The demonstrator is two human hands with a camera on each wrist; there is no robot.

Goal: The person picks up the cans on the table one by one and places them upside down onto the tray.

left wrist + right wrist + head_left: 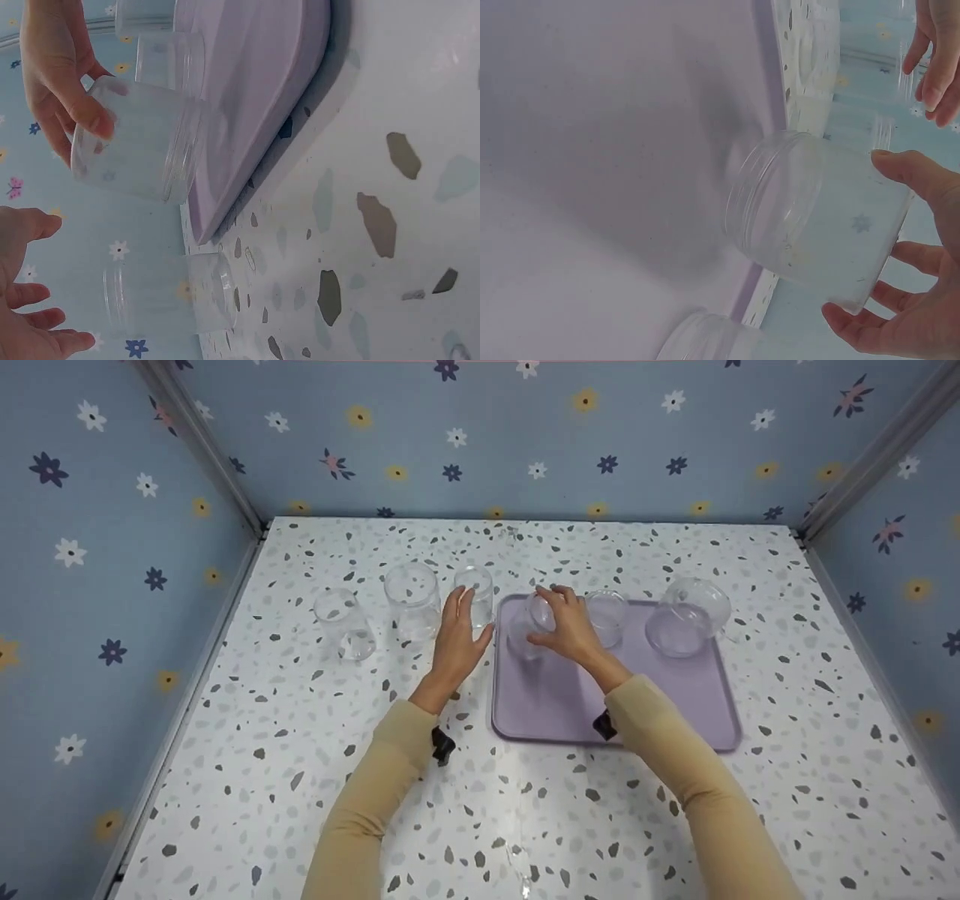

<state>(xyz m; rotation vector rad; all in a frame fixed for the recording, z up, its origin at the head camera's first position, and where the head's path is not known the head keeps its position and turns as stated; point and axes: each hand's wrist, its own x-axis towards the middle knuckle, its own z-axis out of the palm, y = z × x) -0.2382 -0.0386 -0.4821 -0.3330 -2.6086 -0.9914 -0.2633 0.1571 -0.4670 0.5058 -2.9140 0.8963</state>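
Right hand point(571, 631) grips a clear jar point(836, 225) by its upper end, threaded rim downward and slightly tilted, over the left part of the purple tray point(551, 709); contact between rim and tray cannot be told. Left hand point(454, 649) is open, fingers spread, near but apart from a second jar point(169, 296) on the bench point(480, 825) just left of the tray. Two further jars point(606, 622) stand on the tray.
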